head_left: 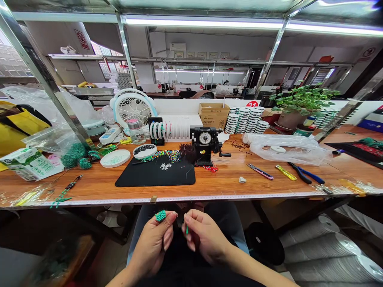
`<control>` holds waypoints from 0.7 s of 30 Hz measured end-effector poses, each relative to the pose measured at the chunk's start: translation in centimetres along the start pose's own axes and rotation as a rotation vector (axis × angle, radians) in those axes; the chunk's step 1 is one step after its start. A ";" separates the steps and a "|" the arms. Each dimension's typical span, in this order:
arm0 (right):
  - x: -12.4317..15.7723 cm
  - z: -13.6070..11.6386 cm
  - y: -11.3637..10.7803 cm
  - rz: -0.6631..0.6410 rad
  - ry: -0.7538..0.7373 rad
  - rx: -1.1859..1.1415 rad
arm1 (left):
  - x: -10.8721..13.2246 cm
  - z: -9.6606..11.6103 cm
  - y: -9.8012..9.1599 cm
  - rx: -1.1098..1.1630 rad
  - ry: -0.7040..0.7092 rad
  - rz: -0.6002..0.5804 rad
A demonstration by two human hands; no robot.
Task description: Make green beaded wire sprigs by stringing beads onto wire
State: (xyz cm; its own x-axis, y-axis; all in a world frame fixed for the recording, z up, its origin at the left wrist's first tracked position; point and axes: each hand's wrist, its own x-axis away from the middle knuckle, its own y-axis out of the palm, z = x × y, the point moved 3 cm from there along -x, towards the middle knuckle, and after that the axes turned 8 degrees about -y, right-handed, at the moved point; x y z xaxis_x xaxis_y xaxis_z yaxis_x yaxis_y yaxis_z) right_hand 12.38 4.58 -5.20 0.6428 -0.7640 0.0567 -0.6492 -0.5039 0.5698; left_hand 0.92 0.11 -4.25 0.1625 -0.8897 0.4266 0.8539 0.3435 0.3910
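Below the table's front edge, over my lap, both hands are held close together but apart. My left hand (157, 239) is closed, its thumb pressed against the fingers. A cluster of small green beads (160, 216) sticks out above its index finger; how it is held underneath is hidden. My right hand (206, 235) pinches a short green cord (187, 229), whose upper part the fingers cover. Nearest on the table, a black mat (155, 175) carries loose white pieces (165, 166) and many coloured beads (172, 155).
Behind the mat stand a black hand-cranked machine (205, 145) with a dial and a row of white spools (176, 130). To the right lie a pink cutter (260, 171), a yellow cutter (285, 172) and blue-handled pliers (305, 173). A metal post (44, 75) rises at left.
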 end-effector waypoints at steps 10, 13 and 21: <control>0.2 -0.6 -0.5 0.053 0.034 0.117 | -0.2 -0.1 -0.1 -0.094 -0.033 -0.035; 0.0 -1.1 -0.9 0.136 -0.099 0.230 | -0.3 -0.6 0.2 -0.113 -0.092 -0.115; -0.2 -2.2 -0.2 0.117 -0.226 0.510 | -0.2 -1.6 0.7 -0.088 -0.165 -0.285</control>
State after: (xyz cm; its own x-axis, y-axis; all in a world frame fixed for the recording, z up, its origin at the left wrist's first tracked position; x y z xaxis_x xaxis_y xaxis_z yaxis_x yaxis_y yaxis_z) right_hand 13.26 5.71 -3.55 0.4883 -0.8653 -0.1128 -0.8610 -0.4988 0.0991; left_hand 2.25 0.10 -5.35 -0.1649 -0.8829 0.4397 0.8939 0.0547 0.4449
